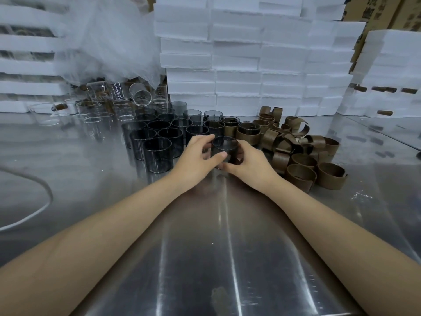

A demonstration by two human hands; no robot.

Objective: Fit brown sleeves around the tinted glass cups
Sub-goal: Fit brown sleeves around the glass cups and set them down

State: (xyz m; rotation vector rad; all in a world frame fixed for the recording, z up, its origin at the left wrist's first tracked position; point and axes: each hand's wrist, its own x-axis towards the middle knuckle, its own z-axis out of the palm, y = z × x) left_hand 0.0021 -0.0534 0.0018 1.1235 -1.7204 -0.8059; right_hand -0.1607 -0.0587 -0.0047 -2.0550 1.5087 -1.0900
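Observation:
A tinted glass cup (pixel 224 145) stands upright on the steel table (pixel 205 247), held between both hands. My left hand (pixel 197 156) curls round its left side, thumb across the front. My right hand (pixel 247 161) grips its right side, where a brown sleeve (pixel 233 159) lies against the glass. Several bare tinted cups (pixel 157 153) stand in rows to the left and behind. Two sleeved cups (pixel 248 133) stand behind the right hand. A heap of loose brown sleeves (pixel 303 156) lies to the right.
Clear glass cups (pixel 88 111) crowd the back left under a plastic bag (pixel 109 42). White foam boxes (pixel 250 65) are stacked along the back and right. A white cable (pixel 34 208) curves across the table at the left.

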